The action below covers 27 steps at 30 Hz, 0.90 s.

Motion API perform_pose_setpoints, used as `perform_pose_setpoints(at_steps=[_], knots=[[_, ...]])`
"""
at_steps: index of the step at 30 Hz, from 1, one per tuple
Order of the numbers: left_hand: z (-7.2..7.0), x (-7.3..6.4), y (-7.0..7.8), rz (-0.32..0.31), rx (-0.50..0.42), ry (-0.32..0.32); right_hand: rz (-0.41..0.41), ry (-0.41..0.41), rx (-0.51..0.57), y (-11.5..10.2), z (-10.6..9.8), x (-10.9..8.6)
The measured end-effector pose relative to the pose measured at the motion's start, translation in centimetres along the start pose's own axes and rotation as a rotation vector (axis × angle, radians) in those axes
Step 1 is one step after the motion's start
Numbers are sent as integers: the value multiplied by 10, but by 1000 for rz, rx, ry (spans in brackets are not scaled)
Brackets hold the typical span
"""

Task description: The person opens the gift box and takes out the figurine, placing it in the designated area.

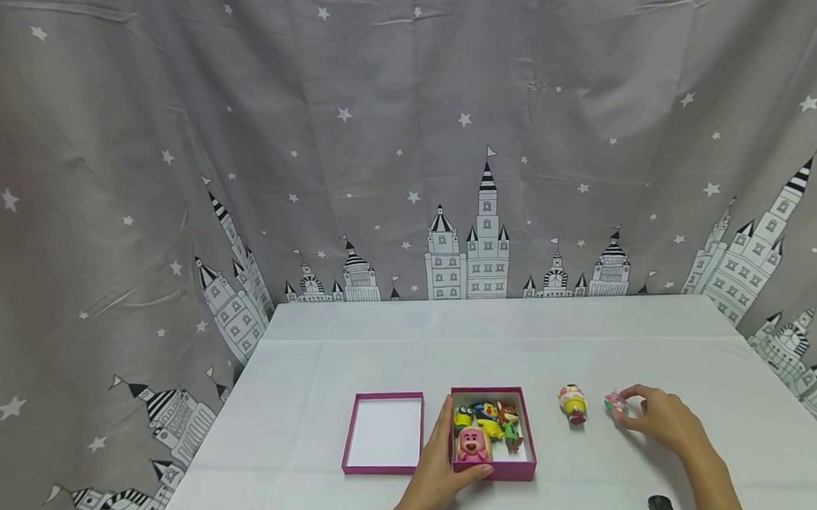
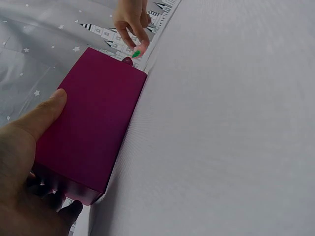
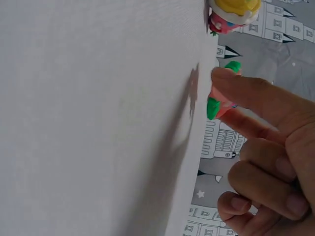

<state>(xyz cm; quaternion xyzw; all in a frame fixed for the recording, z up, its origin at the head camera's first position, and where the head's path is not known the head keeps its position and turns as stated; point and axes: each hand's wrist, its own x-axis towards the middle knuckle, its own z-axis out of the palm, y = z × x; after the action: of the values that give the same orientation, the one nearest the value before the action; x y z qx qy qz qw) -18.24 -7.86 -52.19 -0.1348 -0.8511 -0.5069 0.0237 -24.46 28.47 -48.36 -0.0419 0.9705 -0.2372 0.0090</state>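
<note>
Head view: pink-and-green figurine (image 1: pixel 615 402) pinched by the right hand (image 1: pixel 661 420); magenta box (image 1: pixel 512 471) steadied by the left hand (image 1: pixel 436 469).
Pink-and-green figurine: right part of the white-covered table (image 1: pixel 328 366), between thumb and forefinger; contact with the cloth, cannot tell. Left hand: gripping the box at its near left corner, thumb on front wall. Contents, four: pink bear (image 1: pixel 474 445), yellow-and-blue figurine (image 1: pixel 488 421), green-and-yellow figurine (image 1: pixel 464 419), brown-headed figurine (image 1: pixel 511 427). Loose, right of box: yellow-bodied figurine (image 1: pixel 572 404). Left of box: shallow magenta lid (image 1: pixel 383 434), white inside. Step, as judged: picking up the small piece. Next move seems to call for a steady pinch and a lift clear of the yellow-bodied figurine.
</note>
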Motion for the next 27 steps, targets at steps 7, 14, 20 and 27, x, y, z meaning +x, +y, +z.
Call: perform_pose_setpoints(at_steps=[7, 14, 20, 27], knots=[[1, 1, 0, -8, 5, -5, -22, 8, 22, 5, 7, 1], [1, 0, 0, 4, 2, 0, -25, 11, 51, 7, 12, 4], [1, 0, 1, -4, 5, -4, -33, 20, 50, 6, 11, 3], [1, 0, 1, -5, 9, -2, -73, 115, 91, -13, 9, -3]])
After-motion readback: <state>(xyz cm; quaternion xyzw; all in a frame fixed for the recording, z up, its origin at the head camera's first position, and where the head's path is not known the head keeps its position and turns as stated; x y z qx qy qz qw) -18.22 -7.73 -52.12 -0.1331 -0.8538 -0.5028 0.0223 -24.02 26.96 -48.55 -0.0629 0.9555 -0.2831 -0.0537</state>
